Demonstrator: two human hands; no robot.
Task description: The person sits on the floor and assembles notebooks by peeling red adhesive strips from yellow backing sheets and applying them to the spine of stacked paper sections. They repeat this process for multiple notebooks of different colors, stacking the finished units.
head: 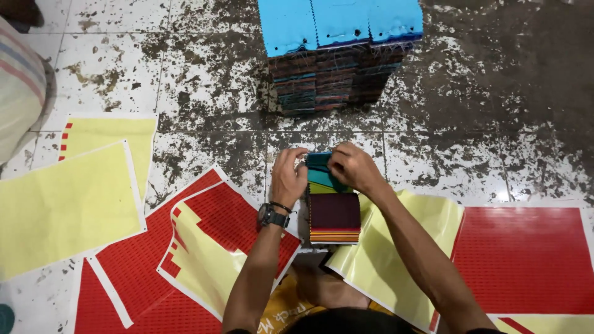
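My left hand (pixel 288 176) and my right hand (pixel 351 167) both pinch the far end of a small stack of fabric swatches (pixel 334 213) lying on the floor in front of me. The top swatch is dark maroon, with teal swatches showing at the end under my fingers and striped coloured edges at the near end. A black watch sits on my left wrist. Fingers of both hands are closed on the teal swatch ends.
A tall pile of fabric swatches topped with bright blue pieces (pixel 337 52) stands farther away on the stained tile floor (pixel 470 124). Yellow sheets (pixel 65 204) and red sheets (pixel 526 256) lie around me. Someone's striped sleeve (pixel 18 86) is at far left.
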